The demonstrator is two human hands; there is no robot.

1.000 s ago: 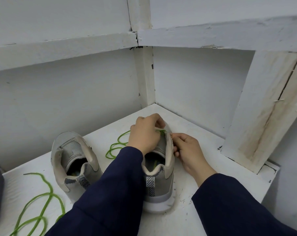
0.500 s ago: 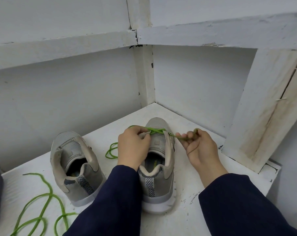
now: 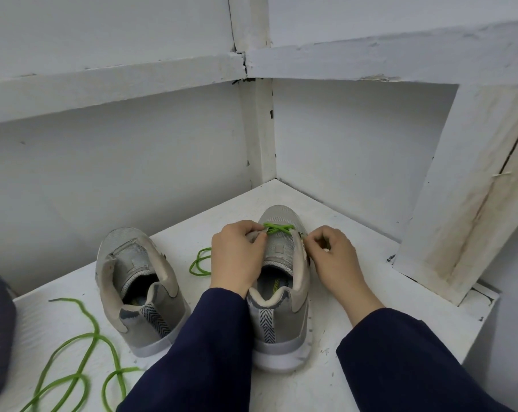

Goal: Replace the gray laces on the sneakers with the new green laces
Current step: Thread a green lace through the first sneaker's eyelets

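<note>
The green lace now lies crossed over the front eyelets of the right-hand sneaker, which stands heel toward us near the shelf's back corner. Half a second ago our right hand drew it taut outward. It is back at the eyelet row, fingers curled and pinching the lace, while our left hand pinches the opposite side. We judge that one cross is laid and the rest remains. The other sneaker stands laceless leftward. The green insole lettering ends in "ERS".

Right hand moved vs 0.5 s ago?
Yes. The right hand has moved left, away from the slanted board and back to the sneaker's right edge, pinching the green lace.
</note>
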